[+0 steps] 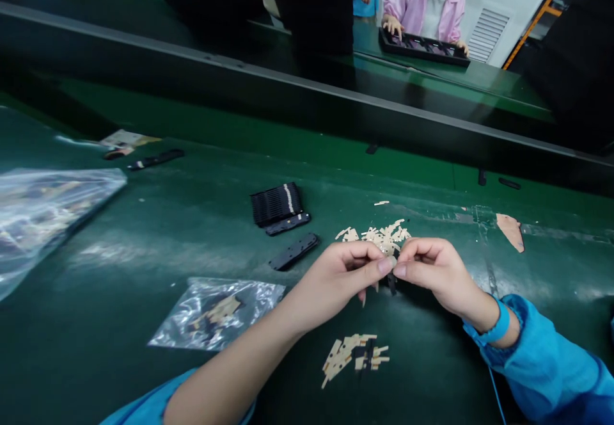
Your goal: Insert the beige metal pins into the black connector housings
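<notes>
My left hand (348,274) and my right hand (434,271) meet fingertip to fingertip over the green table (432,361). Both are closed in a pinch. A dark strip (392,282) shows just below the fingertips; whether either hand grips it is unclear, and anything between the fingers is too small to make out. Right behind the hands lies a pile of small cream pieces (386,236). Nearer to me is a second group of cream pieces (341,356) with some dark ones. A single black bar (294,251) lies left of my left hand, by a stack of black bars (275,204).
A clear bag (215,313) with cream pieces lies beside my left forearm, and a larger bag (48,220) at the far left. A dark rail (307,92) crosses behind. Beyond it a person in pink (426,2) touches a black tray (425,49).
</notes>
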Motion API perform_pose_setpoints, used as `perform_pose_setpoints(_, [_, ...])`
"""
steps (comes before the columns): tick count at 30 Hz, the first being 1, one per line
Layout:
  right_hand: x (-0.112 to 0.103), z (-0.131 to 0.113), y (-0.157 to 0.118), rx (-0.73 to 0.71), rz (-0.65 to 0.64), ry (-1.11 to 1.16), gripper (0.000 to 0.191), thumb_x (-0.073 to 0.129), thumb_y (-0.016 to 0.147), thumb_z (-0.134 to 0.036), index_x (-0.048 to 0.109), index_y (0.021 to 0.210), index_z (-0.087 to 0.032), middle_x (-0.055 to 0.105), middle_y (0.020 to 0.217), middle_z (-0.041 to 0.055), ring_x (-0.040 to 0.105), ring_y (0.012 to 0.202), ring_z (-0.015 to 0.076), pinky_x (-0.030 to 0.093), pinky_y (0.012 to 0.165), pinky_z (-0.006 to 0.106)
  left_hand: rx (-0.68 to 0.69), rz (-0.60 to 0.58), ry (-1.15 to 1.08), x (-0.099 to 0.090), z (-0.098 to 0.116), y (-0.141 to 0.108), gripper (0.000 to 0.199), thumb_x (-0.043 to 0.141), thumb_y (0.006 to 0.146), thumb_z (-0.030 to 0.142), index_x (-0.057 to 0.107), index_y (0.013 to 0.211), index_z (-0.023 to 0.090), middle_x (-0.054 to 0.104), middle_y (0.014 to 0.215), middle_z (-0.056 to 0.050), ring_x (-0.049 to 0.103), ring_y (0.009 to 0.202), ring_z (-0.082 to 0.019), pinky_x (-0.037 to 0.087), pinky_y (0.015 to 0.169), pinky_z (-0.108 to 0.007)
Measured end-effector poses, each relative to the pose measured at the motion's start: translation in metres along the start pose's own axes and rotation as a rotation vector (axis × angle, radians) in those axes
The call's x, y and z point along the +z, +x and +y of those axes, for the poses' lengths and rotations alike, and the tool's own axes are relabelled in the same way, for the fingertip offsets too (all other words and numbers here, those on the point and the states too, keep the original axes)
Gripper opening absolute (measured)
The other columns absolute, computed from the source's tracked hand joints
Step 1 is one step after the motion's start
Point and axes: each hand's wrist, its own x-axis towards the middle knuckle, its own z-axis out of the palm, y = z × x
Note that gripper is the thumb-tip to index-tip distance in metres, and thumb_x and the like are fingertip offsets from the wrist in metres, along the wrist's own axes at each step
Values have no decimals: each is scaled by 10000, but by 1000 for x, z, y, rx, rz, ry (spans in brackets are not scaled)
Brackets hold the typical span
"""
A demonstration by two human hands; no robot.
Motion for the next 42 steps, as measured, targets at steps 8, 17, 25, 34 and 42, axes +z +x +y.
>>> perform_pose_setpoints(8, [2, 10, -2, 194, -13, 230, 222, 890, 693, -323, 725, 692, -175, 511, 541, -59, 261, 456, 56, 142, 429, 224, -10, -64, 35, 11, -8, 3, 482, 614, 912, 631, 614, 725, 187, 564, 617, 4, 521, 521, -136, 452, 453, -239])
perform_pose_setpoints(17, [-2, 36, 0, 141, 0, 80, 155, 878, 682, -274, 759, 665, -177, 551, 541, -39, 332, 477, 69, 263, 461, 226, -192, 559, 1026, -75, 5, -40, 303, 649, 891, 504, 730, 917, 213, 760, 1019, -104, 674, 988, -330, 481, 752, -373])
perform_pose_setpoints(25, [0, 36, 2, 135, 78, 93, 146, 852, 684, -292, 763, 667, -178, 567, 518, -40, 381, 441, 67, 266, 422, 211, -256, 606, 1012, -83, 2, -47, 248, 545, 937, 470, 559, 852, 238, 699, 720, -25, 655, 660, -247, 412, 609, -315])
perform_pose_setpoints(34, [-1, 35, 8, 122, 242, 123, 200, 889, 623, -320, 753, 661, -178, 657, 555, -15, 491, 433, 80, 402, 396, 191, -43, 149, 309, -6, 0, -8, 324, 479, 1021, 408, 523, 1277, 215, 609, 788, 23, 593, 622, -167, 447, 538, -268])
perform_pose_setpoints(42, [-4, 28, 14, 160, 320, 122, 208, 869, 633, -352, 766, 682, -178, 711, 595, 12, 613, 512, 119, 512, 454, 213, -107, 3, -1, 9, -26, 1, 725, 577, 990, 346, 260, 1628, 215, 753, 980, -54, 729, 707, -179, 543, 660, -309])
